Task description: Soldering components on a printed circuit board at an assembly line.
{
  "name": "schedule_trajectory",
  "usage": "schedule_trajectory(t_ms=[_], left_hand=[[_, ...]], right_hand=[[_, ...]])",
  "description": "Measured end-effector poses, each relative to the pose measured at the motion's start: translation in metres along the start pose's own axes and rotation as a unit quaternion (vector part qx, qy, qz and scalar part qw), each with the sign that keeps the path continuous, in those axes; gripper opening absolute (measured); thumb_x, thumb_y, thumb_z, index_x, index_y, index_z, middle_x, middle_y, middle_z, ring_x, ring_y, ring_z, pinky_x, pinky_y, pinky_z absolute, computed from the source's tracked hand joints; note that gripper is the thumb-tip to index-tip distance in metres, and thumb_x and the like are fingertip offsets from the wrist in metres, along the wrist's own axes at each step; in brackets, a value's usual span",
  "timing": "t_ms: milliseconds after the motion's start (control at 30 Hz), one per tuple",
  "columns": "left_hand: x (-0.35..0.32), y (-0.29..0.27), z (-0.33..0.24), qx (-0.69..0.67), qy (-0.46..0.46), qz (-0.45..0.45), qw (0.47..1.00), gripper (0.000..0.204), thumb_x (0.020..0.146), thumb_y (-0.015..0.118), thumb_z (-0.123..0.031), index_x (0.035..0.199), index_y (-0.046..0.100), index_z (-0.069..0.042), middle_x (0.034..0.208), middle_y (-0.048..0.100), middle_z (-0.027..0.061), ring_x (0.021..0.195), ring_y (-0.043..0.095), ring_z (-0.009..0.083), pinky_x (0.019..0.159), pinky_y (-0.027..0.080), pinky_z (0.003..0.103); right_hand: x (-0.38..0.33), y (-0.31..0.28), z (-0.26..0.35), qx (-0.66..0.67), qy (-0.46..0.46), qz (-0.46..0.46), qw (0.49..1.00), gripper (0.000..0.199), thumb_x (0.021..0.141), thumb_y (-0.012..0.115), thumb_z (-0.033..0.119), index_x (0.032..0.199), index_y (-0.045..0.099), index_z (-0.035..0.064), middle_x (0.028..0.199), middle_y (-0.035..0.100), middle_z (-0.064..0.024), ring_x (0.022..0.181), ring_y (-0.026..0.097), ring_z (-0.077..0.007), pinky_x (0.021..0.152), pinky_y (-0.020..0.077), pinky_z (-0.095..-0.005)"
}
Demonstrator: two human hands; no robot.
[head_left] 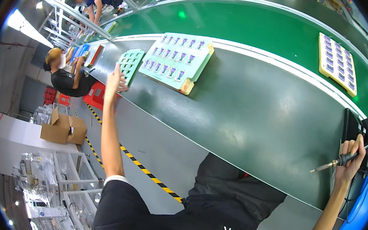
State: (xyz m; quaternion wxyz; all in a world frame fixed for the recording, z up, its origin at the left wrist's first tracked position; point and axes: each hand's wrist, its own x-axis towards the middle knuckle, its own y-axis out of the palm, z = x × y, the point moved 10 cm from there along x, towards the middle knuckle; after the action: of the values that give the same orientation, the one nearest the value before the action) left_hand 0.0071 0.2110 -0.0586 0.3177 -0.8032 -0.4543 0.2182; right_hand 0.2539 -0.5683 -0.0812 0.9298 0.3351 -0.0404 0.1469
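My right hand (351,158) is closed around a soldering iron (342,160), whose metal tip points left over the bench. Its dark cord curves down at the far right. On the left, my outstretched left hand (116,82) grips the near end of a light green lattice frame (130,62), fingers along one edge and thumb toward the other. Right of that frame lies a light green tray (156,78) on a yellowish base, carrying rows of small purple-and-white parts (166,54).
A black soldering stand (353,125) sits at the bench's right end, near a blue bin (361,209). Beyond a metal rail, a yellowish tray (351,88) of similar parts rests on a green conveyor (253,27). Co-workers sit at left; a red stool (94,96) and cardboard box (60,130) stand there.
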Motion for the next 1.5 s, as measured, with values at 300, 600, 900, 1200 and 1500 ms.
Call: schedule_trajectory(t_ms=[300,600,900,1200,1500], left_hand=[[-0.103,0.122,-0.055,-0.212,0.011,0.139,0.967,0.084,0.085,0.052,-0.057,0.135,0.011,-0.003,0.101,0.048,0.0250,0.068,0.065,0.0311,0.060,0.058,0.039],[-0.087,0.108,-0.025,-0.458,0.078,0.015,0.886,0.033,0.094,0.045,-0.017,0.120,0.050,0.004,0.116,0.058,0.0117,0.103,0.058,0.0220,0.091,0.046,0.037],[-0.173,0.080,-0.083,-0.380,0.209,0.041,0.900,0.051,0.097,0.039,-0.021,0.143,0.026,-0.003,0.141,0.039,0.0117,0.121,0.046,0.0266,0.101,0.037,0.042],[-0.215,0.245,-0.225,-0.241,0.227,0.381,0.863,0.043,0.095,0.043,-0.020,0.132,0.046,0.003,0.134,0.049,0.0105,0.117,0.049,0.0143,0.101,0.034,0.027],[-0.299,0.372,-0.310,-0.059,0.458,0.558,0.689,0.039,0.095,0.049,-0.035,0.121,0.060,-0.010,0.066,0.050,-0.0070,0.055,0.034,0.0018,0.047,0.027,0.019]], right_hand=[[0.006,0.007,-0.011,-0.007,0.017,0.021,1.000,0.029,0.095,0.044,0.023,0.070,0.036,0.0102,0.048,0.031,0.0045,0.039,0.022,-0.0024,0.040,0.0196,-0.0201],[0.003,-0.011,-0.014,-0.014,0.024,-0.092,0.995,0.024,0.092,0.048,0.024,0.073,0.039,0.0125,0.056,0.033,0.0061,0.040,0.024,-0.0020,0.049,0.0314,-0.0170],[0.015,0.007,-0.005,-0.089,0.014,0.012,0.996,0.038,0.094,0.043,0.029,0.062,0.042,0.0081,0.050,0.032,0.0044,0.040,0.022,-0.0023,0.039,0.0212,-0.0176],[0.025,0.031,-0.010,-0.023,0.011,0.074,0.997,0.035,0.095,0.041,0.028,0.065,0.040,0.0102,0.048,0.026,0.0048,0.042,0.023,-0.0045,0.044,0.0216,-0.0198],[0.025,0.030,0.006,-0.027,0.027,0.050,0.998,0.035,0.093,0.039,0.026,0.062,0.044,0.0088,0.041,0.026,0.0042,0.039,0.021,-0.0059,0.042,0.0199,-0.0223]])
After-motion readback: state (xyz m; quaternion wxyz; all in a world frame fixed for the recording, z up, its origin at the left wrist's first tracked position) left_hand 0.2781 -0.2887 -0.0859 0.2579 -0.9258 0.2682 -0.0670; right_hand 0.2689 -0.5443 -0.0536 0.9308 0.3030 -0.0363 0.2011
